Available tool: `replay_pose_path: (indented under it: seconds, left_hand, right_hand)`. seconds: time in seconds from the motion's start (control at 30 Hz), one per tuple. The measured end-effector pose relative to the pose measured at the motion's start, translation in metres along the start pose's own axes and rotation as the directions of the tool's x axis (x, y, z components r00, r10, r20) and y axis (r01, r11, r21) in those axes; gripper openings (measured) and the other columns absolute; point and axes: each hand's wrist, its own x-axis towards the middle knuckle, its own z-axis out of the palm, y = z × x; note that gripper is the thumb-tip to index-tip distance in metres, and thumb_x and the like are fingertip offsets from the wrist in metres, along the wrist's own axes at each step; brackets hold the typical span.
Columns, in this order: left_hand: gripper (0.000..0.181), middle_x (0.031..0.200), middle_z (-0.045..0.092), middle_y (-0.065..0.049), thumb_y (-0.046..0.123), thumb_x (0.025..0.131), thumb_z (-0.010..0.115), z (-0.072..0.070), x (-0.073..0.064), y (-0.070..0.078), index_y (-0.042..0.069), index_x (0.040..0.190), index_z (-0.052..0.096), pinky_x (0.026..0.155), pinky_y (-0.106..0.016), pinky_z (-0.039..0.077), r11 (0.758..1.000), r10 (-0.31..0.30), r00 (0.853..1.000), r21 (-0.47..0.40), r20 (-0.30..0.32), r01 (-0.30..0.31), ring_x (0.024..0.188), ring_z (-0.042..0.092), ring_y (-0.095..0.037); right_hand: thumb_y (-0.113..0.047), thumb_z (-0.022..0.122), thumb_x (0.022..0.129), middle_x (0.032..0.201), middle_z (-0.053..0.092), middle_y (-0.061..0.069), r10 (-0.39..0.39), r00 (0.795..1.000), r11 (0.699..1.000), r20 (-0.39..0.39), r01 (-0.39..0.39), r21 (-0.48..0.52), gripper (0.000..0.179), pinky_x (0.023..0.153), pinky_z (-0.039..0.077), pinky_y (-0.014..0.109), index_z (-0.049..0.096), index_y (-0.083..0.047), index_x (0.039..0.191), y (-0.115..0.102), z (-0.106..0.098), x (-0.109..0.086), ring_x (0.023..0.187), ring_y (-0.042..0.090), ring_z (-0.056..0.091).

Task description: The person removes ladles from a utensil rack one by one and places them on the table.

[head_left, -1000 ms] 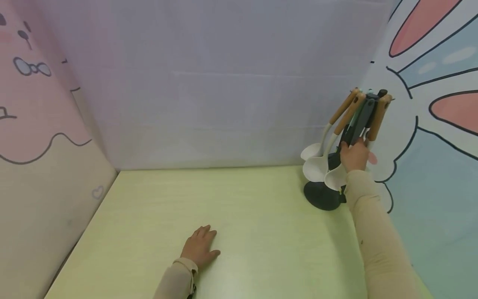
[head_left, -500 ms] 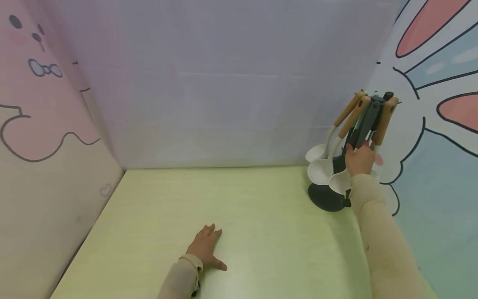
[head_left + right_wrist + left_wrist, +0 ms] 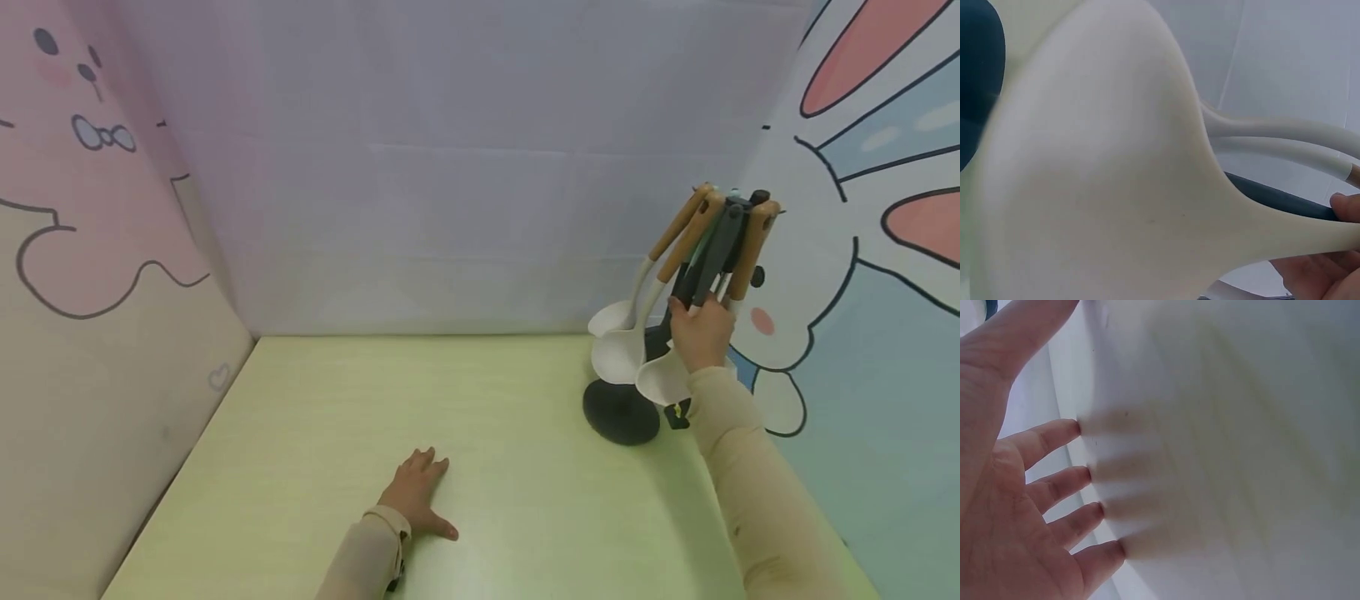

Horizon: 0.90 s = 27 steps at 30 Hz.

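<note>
My right hand (image 3: 702,331) grips the dark post (image 3: 1279,200) of a utensil stand, amid the utensils hanging around it. White ladles (image 3: 618,357) with wooden handles (image 3: 693,237) hang on its left side. Dark grey and black handles (image 3: 723,242) crowd together above the hand. The stand's round black base (image 3: 621,412) shows below. In the right wrist view a large white utensil head (image 3: 1097,156) hides much of the stand, and only part of the hand shows. My left hand (image 3: 415,493) rests on the table with fingers spread, its fingertips (image 3: 1094,509) touching the surface.
The pale yellow-green table (image 3: 360,400) meets a plain whitish back wall (image 3: 450,233). A printed side wall (image 3: 885,350) stands close to the right of the stand. Another printed wall (image 3: 135,375) borders the table's left side.
My right hand has moved the utensil stand to the left and a little toward me, off the right wall. The left hand's thumb has spread outward; the head view has shifted slightly.
</note>
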Motion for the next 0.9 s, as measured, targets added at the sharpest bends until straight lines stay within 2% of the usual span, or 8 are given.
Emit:
replay_pose_path:
  seconds: [0.13,0.2,0.33,0.53,0.67,0.8,0.9]
  left_hand:
    - [0.110,0.152,0.036,-0.027,0.048,0.053,0.095,-0.003,0.001,0.003,0.001,0.142,0.051,0.110,-0.064,0.028,1.000,-0.007,1.000,0.000,0.007,0.007,0.141,0.029,-0.049]
    - [0.109,0.151,0.036,-0.027,0.048,0.053,0.095,-0.003,0.002,0.005,0.001,0.141,0.051,0.109,-0.065,0.028,1.000,-0.009,1.000,-0.002,0.009,0.009,0.140,0.029,-0.050]
    - [0.109,0.151,0.037,-0.028,0.049,0.053,0.095,-0.002,0.005,0.005,0.001,0.141,0.052,0.109,-0.065,0.029,1.000,-0.004,1.000,-0.002,0.010,0.004,0.140,0.029,-0.050]
    - [0.109,0.150,0.038,-0.028,0.049,0.053,0.095,0.000,0.008,0.004,0.001,0.140,0.052,0.109,-0.064,0.029,1.000,0.015,1.000,0.008,0.006,-0.015,0.140,0.030,-0.050]
    - [0.109,0.151,0.037,-0.028,0.050,0.053,0.095,0.001,0.007,0.004,0.001,0.141,0.052,0.109,-0.065,0.029,1.000,0.022,1.000,0.001,0.001,-0.022,0.139,0.030,-0.050]
    - [0.109,0.150,0.038,-0.028,0.050,0.054,0.095,0.000,0.008,0.004,0.001,0.141,0.052,0.108,-0.065,0.030,1.000,0.031,0.999,0.001,-0.006,-0.031,0.139,0.031,-0.051]
    - [0.108,0.151,0.038,-0.027,0.051,0.054,0.094,-0.001,0.009,0.004,0.002,0.141,0.052,0.109,-0.064,0.030,0.999,0.030,0.999,0.016,-0.013,-0.030,0.139,0.031,-0.050]
  right_hand:
    - [-0.014,0.067,0.093,0.103,0.063,0.040,-0.101,0.994,0.995,-0.043,0.101,0.011,0.035,0.088,0.045,0.064,0.063,0.018,0.106,-0.011,0.011,-0.017,0.100,0.057,0.058]
    - [-0.013,0.069,0.092,0.098,0.064,0.039,-0.127,0.991,0.992,-0.042,0.128,0.020,0.033,0.086,0.045,0.064,0.063,0.017,0.102,-0.017,0.015,-0.026,0.098,0.057,0.059]
    - [-0.013,0.070,0.090,0.096,0.065,0.037,-0.139,0.990,0.989,-0.016,0.140,0.047,0.031,0.089,0.043,0.063,0.064,0.015,0.100,-0.031,0.022,-0.041,0.098,0.056,0.059]
    - [-0.012,0.070,0.090,0.087,0.066,0.036,-0.175,0.984,0.982,-0.009,0.175,0.064,0.028,0.077,0.048,0.061,0.063,0.015,0.095,-0.046,0.029,-0.061,0.087,0.056,0.062]
    - [-0.010,0.072,0.088,0.077,0.065,0.034,-0.239,0.971,0.969,-0.018,0.240,0.065,0.026,0.068,0.050,0.061,0.063,0.014,0.090,-0.052,0.031,-0.073,0.074,0.054,0.062]
    - [-0.009,0.074,0.087,0.072,0.065,0.030,-0.286,0.958,0.955,-0.030,0.287,0.073,0.024,0.063,0.050,0.059,0.064,0.012,0.087,-0.058,0.033,-0.082,0.068,0.051,0.063]
    - [-0.008,0.074,0.087,0.072,0.066,0.028,-0.291,0.956,0.952,-0.033,0.293,0.089,0.021,0.064,0.051,0.059,0.064,0.011,0.090,-0.063,0.035,-0.088,0.068,0.049,0.064]
